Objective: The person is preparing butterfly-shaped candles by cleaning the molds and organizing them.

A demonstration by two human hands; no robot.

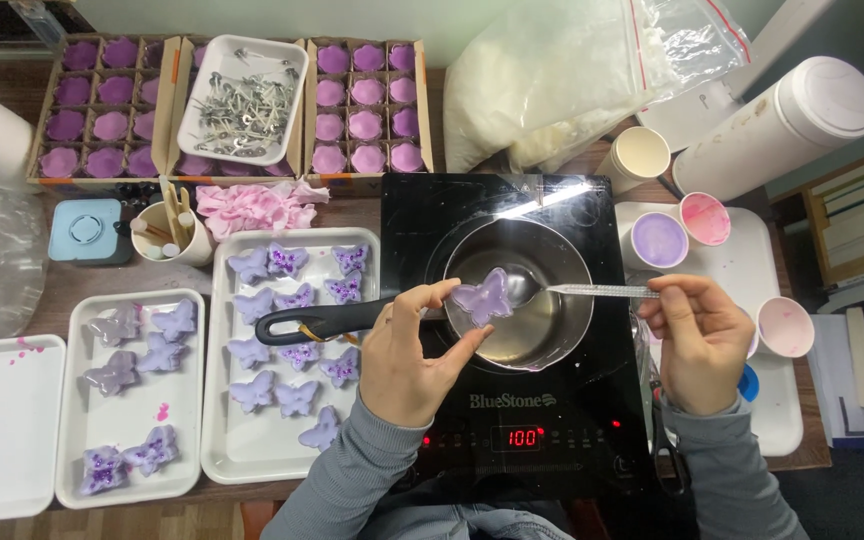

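Observation:
My left hand (414, 352) holds a purple butterfly-shaped mould (483, 297) over a small steel pan (542, 300) with a black handle. The pan sits on a black induction cooker (512, 420). My right hand (700, 335) pinches a thin clear dropper (602, 291), its tip pointing left at the butterfly mould. Both sleeves are grey.
Two white trays (222, 350) (184, 400) left of the cooker carry several purple butterfly pieces; a third tray (2, 430) is bare. Boxes of round purple pieces (367, 100) and a tray of metal wick tabs (242, 100) stand behind. Cups of purple (658, 240) and pink wax (704, 218), a wax-flake bag (552, 80).

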